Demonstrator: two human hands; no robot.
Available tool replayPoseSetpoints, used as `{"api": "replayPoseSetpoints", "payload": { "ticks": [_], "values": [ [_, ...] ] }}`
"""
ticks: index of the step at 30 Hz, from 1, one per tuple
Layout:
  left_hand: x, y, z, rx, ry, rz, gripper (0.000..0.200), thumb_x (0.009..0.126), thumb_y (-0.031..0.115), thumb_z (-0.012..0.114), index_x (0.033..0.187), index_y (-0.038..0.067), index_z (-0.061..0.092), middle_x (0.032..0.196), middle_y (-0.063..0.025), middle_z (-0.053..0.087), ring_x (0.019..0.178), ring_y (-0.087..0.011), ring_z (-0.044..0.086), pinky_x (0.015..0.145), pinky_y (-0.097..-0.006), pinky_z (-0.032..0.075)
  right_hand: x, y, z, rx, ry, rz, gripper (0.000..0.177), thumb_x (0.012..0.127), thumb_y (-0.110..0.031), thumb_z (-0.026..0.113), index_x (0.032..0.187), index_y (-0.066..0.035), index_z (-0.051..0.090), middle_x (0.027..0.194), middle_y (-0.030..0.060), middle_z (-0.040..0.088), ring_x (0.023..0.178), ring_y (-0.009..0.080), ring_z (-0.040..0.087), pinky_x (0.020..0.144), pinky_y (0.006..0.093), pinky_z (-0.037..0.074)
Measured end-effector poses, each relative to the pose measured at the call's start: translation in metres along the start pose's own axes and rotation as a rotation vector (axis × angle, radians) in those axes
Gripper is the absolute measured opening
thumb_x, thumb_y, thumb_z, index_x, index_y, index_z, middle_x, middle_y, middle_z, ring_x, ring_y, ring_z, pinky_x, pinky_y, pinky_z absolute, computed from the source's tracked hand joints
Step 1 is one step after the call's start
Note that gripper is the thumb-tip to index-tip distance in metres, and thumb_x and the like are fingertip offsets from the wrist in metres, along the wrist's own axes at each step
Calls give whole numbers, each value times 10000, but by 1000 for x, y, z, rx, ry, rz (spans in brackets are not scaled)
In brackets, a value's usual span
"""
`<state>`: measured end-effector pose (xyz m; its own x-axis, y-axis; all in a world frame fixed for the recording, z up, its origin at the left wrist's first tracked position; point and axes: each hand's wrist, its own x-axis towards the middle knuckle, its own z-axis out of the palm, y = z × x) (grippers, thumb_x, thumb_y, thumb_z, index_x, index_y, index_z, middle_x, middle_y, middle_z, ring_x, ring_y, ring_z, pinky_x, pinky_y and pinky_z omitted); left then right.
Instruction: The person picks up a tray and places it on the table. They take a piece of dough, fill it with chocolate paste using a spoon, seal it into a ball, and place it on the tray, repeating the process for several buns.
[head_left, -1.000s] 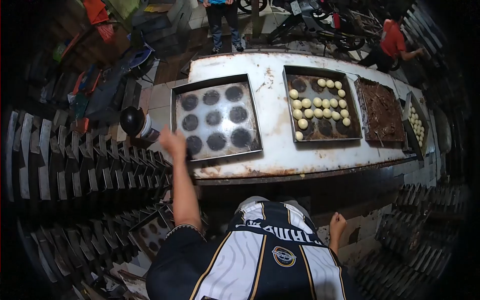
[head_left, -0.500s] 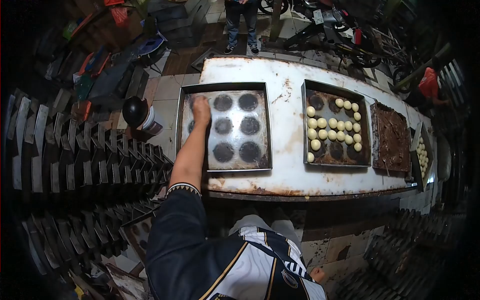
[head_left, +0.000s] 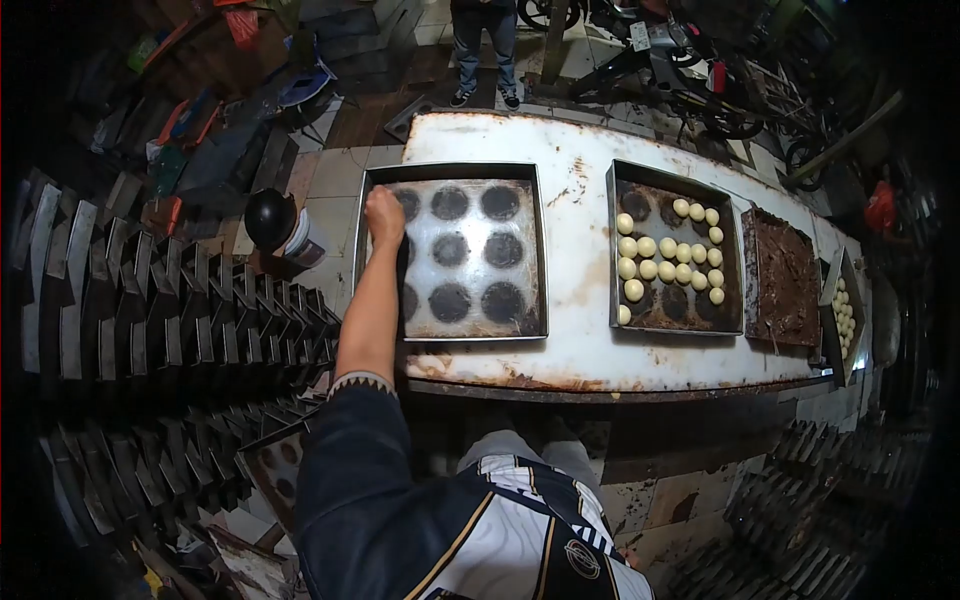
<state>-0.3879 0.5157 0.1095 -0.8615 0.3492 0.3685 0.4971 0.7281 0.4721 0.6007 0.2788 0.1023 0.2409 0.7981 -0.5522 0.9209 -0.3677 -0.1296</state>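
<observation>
My left hand is closed at the left inner side of a square metal baking tray marked with dark round patches. Whatever its fingers hold, if anything, is hidden. My right hand barely shows low beside my shirt, and its fingers cannot be made out. A second baking tray stands to the right on the table, with several pale dough balls in it.
The trays stand on a white, stained table. A tray of brown paste and another tray of balls are at the right. Stacked metal trays fill the left, near a bucket. A person stands beyond the table.
My left hand has moved left inside the tray, to its left side. My right hand shows less than before. The dough balls look unchanged.
</observation>
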Motion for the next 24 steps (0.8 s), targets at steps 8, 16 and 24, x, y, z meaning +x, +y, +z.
{"api": "replayPoseSetpoints", "payload": {
  "ticks": [8,16,24],
  "values": [
    [51,-147,-121,188,-247,-293,333,969,214,660,1226,6,694,1299,-270,637,1200,-443,628,993,-506,520,10,-19,-1,17,-49,-60,268,871,-88,646,682,26,493,619,220,483,573,285,444,570,465,392],
    [11,-61,-99,-113,-187,322,320,940,158,693,1223,8,712,1236,-238,682,1132,-420,663,985,-490,528,31,-32,-16,21,-31,-129,246,856,-73,634,693,42,491,597,208,448,566,266,419,562,458,386],
    [-11,-37,13,205,-151,88,231,988,129,571,987,-7,757,1130,-222,705,1018,-440,734,863,-509,617,43,45,-22,174,249,-223,284,877,-132,642,699,-31,444,626,135,326,583,260,336,548,451,325]
  ]
}}
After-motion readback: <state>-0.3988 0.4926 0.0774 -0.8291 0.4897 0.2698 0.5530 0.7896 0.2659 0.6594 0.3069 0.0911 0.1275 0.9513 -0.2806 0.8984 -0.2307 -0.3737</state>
